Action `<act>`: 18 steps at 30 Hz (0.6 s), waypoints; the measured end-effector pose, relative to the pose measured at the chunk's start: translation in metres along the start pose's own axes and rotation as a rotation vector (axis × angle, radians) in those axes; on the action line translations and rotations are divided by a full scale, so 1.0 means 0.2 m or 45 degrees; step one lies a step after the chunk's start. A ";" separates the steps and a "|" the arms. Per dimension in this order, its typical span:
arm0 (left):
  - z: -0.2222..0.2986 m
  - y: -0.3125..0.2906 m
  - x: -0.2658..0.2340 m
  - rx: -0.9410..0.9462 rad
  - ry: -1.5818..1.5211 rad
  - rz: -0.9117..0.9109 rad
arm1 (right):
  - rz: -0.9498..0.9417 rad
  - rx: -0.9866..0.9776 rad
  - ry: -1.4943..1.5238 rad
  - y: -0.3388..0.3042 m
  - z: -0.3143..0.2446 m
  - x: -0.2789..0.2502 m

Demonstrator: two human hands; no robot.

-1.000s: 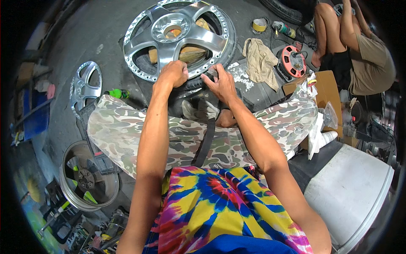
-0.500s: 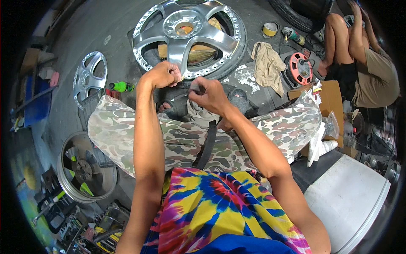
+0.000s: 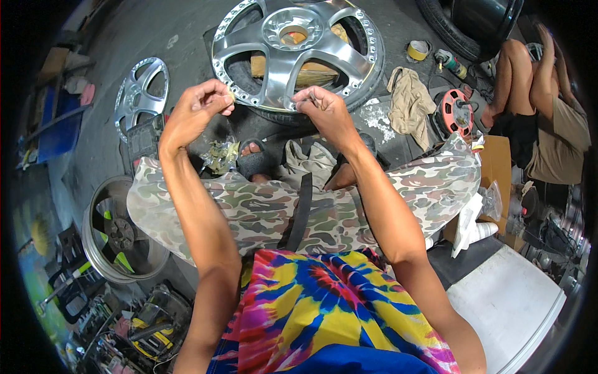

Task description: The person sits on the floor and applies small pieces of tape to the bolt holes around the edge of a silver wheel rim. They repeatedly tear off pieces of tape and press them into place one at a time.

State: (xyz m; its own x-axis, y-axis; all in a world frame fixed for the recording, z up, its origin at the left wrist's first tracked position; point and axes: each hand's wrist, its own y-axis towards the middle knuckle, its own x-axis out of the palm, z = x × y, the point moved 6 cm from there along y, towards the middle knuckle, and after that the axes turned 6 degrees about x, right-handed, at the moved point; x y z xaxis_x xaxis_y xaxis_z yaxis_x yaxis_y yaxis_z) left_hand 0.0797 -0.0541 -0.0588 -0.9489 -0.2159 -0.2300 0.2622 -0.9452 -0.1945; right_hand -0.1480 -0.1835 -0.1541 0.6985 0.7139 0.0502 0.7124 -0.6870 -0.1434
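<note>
A large silver five-spoke wheel point(image 3: 278, 73) lies at the top of the view, inside a dark tyre. My left hand point(image 3: 198, 113) is at the near left of its rim, thumb and fingers pinched around a small yellowish strip that looks like tape. On the near right side, my right hand point(image 3: 325, 117) has its fingertips pressed together by the rim's edge. What it pinches, if anything, is too small to make out. Between my feet and the wheel lies a crumpled heap of yellowish scraps point(image 3: 221, 156).
A smaller silver wheel face point(image 3: 131, 93) leans at the left, with a wheel barrel point(image 3: 99, 265) nearer me. To the right are a yellow tape roll point(image 3: 418, 51), a beige cloth point(image 3: 411, 103) and an orange cable reel point(image 3: 456, 112). Another person point(image 3: 560, 143) sits at the far right.
My hands have moved apart: the left one went left along the rim, the right one closer to the rim's edge. The crumpled scraps now show; the green bottle is out of sight.
</note>
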 end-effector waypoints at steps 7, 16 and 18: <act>-0.01 -0.08 -0.35 0.445 -0.295 0.775 | -0.138 0.061 0.034 0.00 -0.05 0.11; 0.16 -0.15 -0.33 0.795 -0.873 0.565 | -0.175 0.146 0.182 0.04 -0.06 0.16; 0.23 -0.02 -0.13 0.572 -0.332 0.469 | -0.194 0.232 0.215 0.02 -0.11 0.13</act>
State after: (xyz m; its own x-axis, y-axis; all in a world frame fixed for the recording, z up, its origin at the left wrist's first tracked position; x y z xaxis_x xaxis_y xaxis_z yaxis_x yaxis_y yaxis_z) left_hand 0.0949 -0.0570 -0.0080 -0.8368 -0.5457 0.0450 0.5343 -0.7957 0.2851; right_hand -0.1260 -0.1704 -0.1310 0.5966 0.7637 0.2466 0.7968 -0.5270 -0.2957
